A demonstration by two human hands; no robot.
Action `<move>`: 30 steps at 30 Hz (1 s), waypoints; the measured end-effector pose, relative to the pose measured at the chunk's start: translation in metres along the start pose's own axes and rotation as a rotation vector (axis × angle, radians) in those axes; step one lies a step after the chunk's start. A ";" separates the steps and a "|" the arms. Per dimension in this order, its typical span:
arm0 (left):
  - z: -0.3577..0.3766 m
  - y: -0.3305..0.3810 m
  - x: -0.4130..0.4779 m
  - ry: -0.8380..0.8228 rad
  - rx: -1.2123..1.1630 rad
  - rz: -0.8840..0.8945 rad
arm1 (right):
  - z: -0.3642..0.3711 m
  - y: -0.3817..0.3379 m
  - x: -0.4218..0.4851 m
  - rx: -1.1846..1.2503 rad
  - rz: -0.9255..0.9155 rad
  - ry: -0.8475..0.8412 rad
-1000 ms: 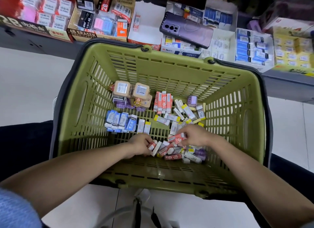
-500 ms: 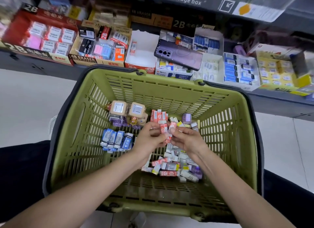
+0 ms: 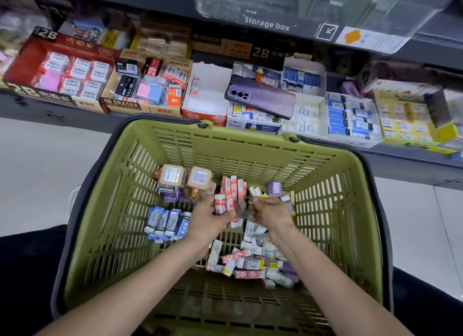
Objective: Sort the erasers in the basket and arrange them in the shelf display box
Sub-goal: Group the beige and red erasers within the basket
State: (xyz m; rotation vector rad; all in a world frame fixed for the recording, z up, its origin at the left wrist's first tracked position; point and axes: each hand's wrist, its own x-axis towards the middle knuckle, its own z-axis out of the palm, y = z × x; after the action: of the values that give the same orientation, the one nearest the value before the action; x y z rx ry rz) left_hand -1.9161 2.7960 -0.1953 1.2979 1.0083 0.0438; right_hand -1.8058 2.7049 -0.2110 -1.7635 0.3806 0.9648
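Olive-green slatted plastic basket (image 3: pixel 250 155), matt all over. Inside it, small red-and-white block erasers (image 3: pixel 233 185) wear printed paper sleeves. The blue-sleeved block erasers (image 3: pixel 165 221) at the left shine under clear film. On the far shelf, a white open cardboard display box (image 3: pixel 208 97) looks matt, with a rough torn edge. To its right, a purple smartphone (image 3: pixel 263 96) has a smooth satin back. Above, a clear storage box (image 3: pixel 300 2) is glossy plastic.

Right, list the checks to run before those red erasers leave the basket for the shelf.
1. Left hand grips red erasers: ok.
2. Right hand grip: cannot tell, blurred.
3. White box has room: ok.
4. Phone off the shelf boxes: not ok, it lies on them.
5. All red ones gathered: not ok, some remain in the pile.
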 end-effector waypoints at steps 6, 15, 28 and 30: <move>-0.017 0.001 -0.004 0.005 -0.098 -0.110 | -0.006 0.019 0.022 -0.601 -0.173 0.010; -0.047 0.014 -0.016 -0.034 -0.104 -0.090 | 0.016 0.053 0.016 -0.955 -0.114 -0.140; -0.046 0.013 -0.015 -0.053 -0.071 -0.042 | 0.005 0.048 -0.003 -0.716 -0.139 -0.126; -0.047 0.012 -0.013 -0.060 -0.071 -0.051 | -0.007 0.032 0.002 -0.576 -0.205 -0.029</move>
State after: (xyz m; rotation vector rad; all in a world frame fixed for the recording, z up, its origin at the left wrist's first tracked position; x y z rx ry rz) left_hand -1.9476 2.8291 -0.1743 1.2016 0.9800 0.0018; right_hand -1.8227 2.6863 -0.2322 -2.2474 -0.1158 1.0112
